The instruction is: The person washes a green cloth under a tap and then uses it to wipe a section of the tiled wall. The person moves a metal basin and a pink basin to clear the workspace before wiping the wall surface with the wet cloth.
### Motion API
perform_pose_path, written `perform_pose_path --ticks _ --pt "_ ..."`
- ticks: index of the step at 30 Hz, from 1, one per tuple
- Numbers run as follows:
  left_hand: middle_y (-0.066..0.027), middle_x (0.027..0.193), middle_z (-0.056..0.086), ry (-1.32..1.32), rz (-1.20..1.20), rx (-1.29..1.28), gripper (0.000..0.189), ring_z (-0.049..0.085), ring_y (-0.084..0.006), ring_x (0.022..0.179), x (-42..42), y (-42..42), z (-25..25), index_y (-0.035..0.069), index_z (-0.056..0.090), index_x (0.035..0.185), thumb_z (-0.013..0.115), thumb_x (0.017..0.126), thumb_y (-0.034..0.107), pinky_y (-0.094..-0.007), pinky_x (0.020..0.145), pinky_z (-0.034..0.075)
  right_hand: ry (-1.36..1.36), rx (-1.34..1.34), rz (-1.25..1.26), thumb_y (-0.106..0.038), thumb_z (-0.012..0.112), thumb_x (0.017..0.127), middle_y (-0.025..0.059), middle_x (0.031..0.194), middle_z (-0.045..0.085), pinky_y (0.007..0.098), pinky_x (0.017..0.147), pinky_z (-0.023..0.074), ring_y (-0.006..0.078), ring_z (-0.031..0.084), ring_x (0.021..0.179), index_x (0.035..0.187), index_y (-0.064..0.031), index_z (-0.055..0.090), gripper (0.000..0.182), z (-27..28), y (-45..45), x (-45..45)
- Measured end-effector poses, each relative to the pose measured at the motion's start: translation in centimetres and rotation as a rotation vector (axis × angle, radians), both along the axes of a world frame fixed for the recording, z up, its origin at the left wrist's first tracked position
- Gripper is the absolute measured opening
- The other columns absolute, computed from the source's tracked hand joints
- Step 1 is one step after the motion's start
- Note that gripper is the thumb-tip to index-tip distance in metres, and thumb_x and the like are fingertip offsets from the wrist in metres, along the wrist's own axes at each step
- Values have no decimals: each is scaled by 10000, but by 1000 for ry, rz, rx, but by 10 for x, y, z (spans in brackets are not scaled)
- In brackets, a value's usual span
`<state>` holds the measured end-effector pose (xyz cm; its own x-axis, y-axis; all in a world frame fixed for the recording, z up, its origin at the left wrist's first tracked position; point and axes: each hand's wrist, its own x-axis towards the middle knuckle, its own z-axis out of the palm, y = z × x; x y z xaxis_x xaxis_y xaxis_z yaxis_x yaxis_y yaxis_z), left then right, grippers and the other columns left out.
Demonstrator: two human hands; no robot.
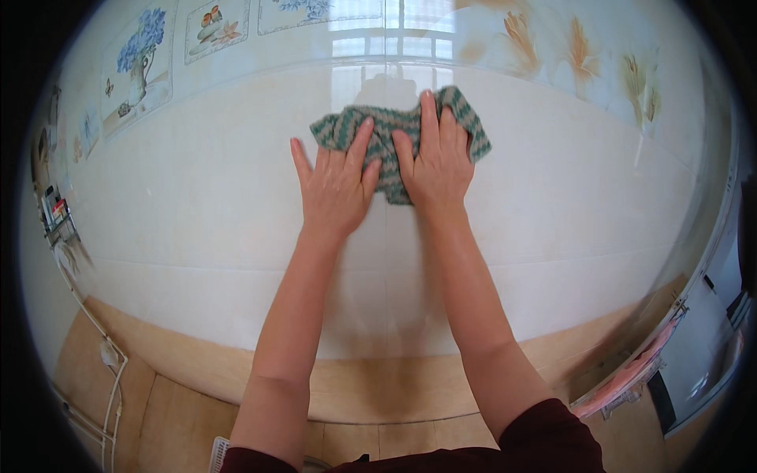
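A crumpled green and grey striped cloth (387, 139) lies flat against the glossy white wall tiles (236, 207). My left hand (340, 183) presses on the cloth's left part, its fingers spread and the little finger resting off the cloth. To the right of it, my right hand (437, 159) presses the cloth with its fingers spread; one fold covers some of its fingertips. The thumbs are near each other over the middle of the cloth. Both arms reach up from below in dark red sleeves.
Decorated tiles (142, 65) run along the wall's top. White pipes (118, 378) and a small rack of items (58, 216) are at the left. At the right are a door frame (707, 248) and a hanging pink cloth (630, 372). A white plastic basket (219, 452) stands low near my left arm.
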<state>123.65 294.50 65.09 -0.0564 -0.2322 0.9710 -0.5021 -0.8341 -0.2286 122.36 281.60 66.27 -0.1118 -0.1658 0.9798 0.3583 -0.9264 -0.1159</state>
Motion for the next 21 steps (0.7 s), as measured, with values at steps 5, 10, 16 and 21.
perform_pose_path --ticks 5,10,16,21 --pt "-105 1024 516 133 72 1 511 463 -261 983 -3 2 13 108 343 1272 497 806 251 -579 975 82 -72 -174 -290 -345 549 749 85 1019 500 473 922 278 248 459 949 1185 -109 457 504 30 -1 -3" --pt "-118 1125 468 346 -40 303 490 444 -299 1013 -7 29 -129 80 456 1166 606 716 204 -592 960 165 222 -410 -202 -315 541 709 53 912 508 395 735 335 214 469 813 1186 -107 475 524 -127 -12 -9" --pt "-81 959 541 405 -229 345 406 500 -239 912 -24 60 -82 108 488 1150 568 752 88 -478 959 263 125 -372 -213 -327 580 702 60 929 486 389 749 323 225 454 833 1194 -108 457 552 -47 -20 -6" --pt "-60 738 511 518 -430 -409 237 482 -189 665 -57 76 -63 43 554 1013 529 779 12 -307 673 430 -68 -330 -246 -331 583 723 52 1009 482 409 813 314 215 450 916 1218 -110 411 569 0 -27 -7"
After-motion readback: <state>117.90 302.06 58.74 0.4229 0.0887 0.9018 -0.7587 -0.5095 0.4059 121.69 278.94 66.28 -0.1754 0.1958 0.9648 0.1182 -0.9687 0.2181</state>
